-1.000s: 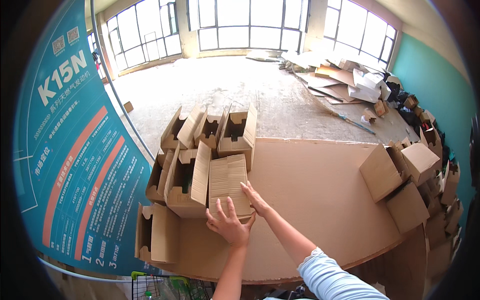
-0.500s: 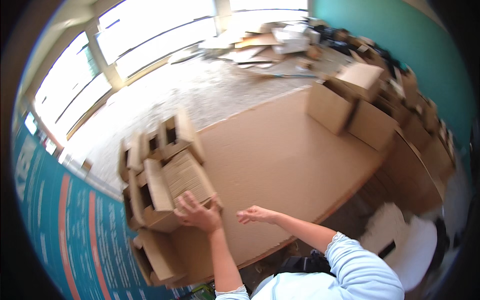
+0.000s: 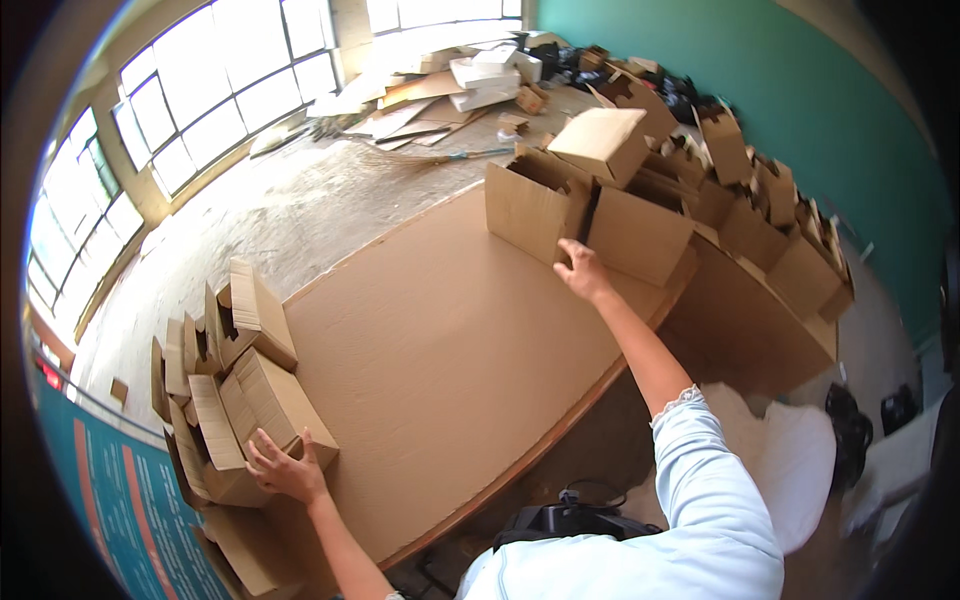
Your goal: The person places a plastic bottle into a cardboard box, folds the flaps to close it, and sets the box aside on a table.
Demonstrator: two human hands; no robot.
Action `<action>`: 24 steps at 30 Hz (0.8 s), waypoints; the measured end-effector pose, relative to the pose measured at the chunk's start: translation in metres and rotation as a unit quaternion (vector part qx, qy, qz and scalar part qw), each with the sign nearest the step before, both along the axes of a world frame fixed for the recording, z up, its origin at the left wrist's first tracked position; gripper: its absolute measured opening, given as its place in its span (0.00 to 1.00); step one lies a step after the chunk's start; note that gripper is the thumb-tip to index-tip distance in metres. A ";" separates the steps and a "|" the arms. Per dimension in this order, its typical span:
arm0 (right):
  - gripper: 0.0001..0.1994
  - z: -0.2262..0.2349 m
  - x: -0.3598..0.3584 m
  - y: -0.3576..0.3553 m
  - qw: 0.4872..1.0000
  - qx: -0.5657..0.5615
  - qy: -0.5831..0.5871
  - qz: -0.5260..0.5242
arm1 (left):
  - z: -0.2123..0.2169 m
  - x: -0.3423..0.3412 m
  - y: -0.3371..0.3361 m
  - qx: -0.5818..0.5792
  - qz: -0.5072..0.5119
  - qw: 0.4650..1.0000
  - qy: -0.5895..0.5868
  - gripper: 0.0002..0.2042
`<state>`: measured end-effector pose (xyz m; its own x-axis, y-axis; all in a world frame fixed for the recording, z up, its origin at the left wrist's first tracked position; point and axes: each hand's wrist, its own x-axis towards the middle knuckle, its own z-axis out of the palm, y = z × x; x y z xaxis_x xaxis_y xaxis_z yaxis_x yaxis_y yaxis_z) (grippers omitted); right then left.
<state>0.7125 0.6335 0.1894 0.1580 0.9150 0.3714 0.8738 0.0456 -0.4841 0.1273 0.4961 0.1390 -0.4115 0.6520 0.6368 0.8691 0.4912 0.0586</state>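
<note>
Nearest me, I see my left hand (image 3: 287, 470) lying flat with fingers spread on a folded cardboard box (image 3: 262, 420) at the near-left edge of the cardboard-covered table (image 3: 450, 350), gripping nothing. Further out, my right arm stretches fully across, right hand (image 3: 583, 272) open, fingertips touching the lower edge of an open carton (image 3: 535, 205) at the far side

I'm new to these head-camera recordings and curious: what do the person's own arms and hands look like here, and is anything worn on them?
Both hands are bare: no gloves, rings or watch show on the left hand or the right hand. The right arm wears a pale blue sleeve pushed up above the elbow, ending in a small frilled white cuff. The left forearm is uncovered as far as the frame shows. No cables or markings appear.
</note>
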 end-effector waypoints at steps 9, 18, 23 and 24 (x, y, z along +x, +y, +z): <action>0.36 0.058 0.051 0.139 0.981 -0.092 -0.171 -0.002 | 0.015 0.002 -0.007 -0.171 0.038 0.982 -0.075 0.43; 0.07 0.044 -0.031 0.106 0.961 0.020 -0.148 0.232 | 0.028 0.029 -0.048 -0.127 -0.060 0.983 -0.117 0.40; 0.05 0.052 -0.106 0.017 0.914 0.022 -0.066 0.400 | 0.026 0.061 -0.095 -0.044 -0.107 0.975 -0.192 0.30; 0.05 0.053 -0.116 0.000 0.899 0.011 -0.061 0.434 | 0.025 0.069 -0.105 -0.045 -0.108 0.969 -0.219 0.30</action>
<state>0.5969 0.6332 0.2427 -0.6549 0.6660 0.3571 0.5506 0.7442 -0.3782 0.1958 0.3913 0.1637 -0.4774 0.7975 0.3688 0.8536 0.3214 0.4101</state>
